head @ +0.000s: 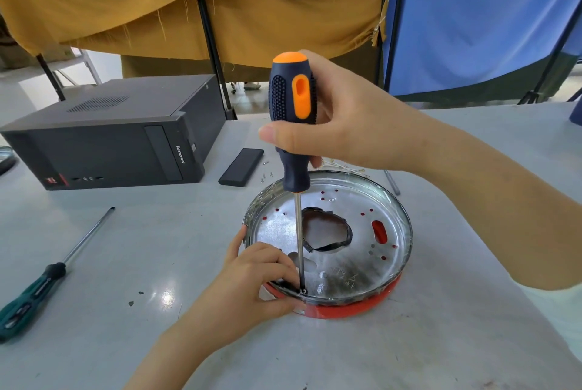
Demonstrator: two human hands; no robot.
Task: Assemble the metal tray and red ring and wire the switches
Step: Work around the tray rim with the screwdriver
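Starting far left of the metal tray [387, 200], a spare green-handled screwdriver [34, 288] lies flat on the table [126, 342], and behind it, well left of the tray, sits a black computer case [104, 134]. Now to the tray's near-left rim: our left hand [255, 279] curls over the edge, fingers pinching down beside the screw point, steadying it. The tray sits stacked on the red ring [346, 307], near the table's middle. Thin sheet metal, we judge: light, stiff, slick, edges likely sharp, so the rim is the place to hold, pressing down so it doesn't spin. Above the tray, our right hand [340, 125] wraps the orange-and-black screwdriver [291, 118], upright, tip planted at the tray's near-left edge. Off its far-right rim, another tool [392, 183] peeks out.
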